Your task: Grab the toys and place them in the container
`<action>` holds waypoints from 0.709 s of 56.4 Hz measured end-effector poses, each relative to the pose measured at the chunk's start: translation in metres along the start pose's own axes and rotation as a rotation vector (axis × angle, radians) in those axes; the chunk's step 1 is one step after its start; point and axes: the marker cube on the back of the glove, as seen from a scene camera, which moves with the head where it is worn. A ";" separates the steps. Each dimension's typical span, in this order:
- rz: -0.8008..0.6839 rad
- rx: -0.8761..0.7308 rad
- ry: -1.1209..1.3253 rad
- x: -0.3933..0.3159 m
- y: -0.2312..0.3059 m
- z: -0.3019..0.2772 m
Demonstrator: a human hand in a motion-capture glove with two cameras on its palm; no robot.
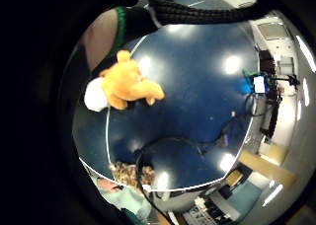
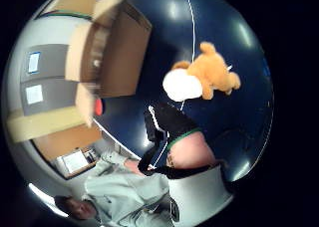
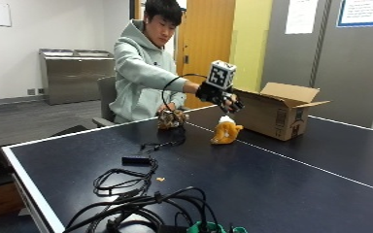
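Nearest the outside camera, a tangle of black cables sprawls over the front of the dark blue table, with a green object at the very edge. A small black box lies a little further in, and a thin cable runs on toward the person. A white line crosses the tabletop lengthwise, and the surface throws back bright spots from the ceiling lights.

Past the middle, the orange toy hangs just above the table, close to the white line, dangling by its white end from the gloved hand. The fingers are curled down and pinch that white part; the palm views show the toy below the hand over bare blue table. Just beyond it, to the side, an open cardboard box stands on the table with its flaps up. A spotted brown toy sits at the far edge, in front of the person, who sits in a pale green hoodie with the right arm stretched out.

Behind are a wooden door, a yellow wall strip, grey panels with posted papers, and a steel bin against a white wall on grey floor.
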 end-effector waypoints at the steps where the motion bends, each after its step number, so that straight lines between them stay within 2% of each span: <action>1: 0.041 -0.016 -0.038 -0.011 0.000 0.011; 6: 0.022 -0.102 -0.069 -0.062 0.002 0.074; 10: 0.036 -0.159 -0.049 -0.072 -0.006 0.115; 13: 0.034 -0.140 -0.079 -0.077 -0.008 0.131; 28: 0.031 -0.055 -0.056 -0.097 0.002 0.144; 35: 0.014 -0.107 -0.055 -0.101 0.016 0.138; 40: 0.004 -0.173 0.010 -0.079 0.022 0.109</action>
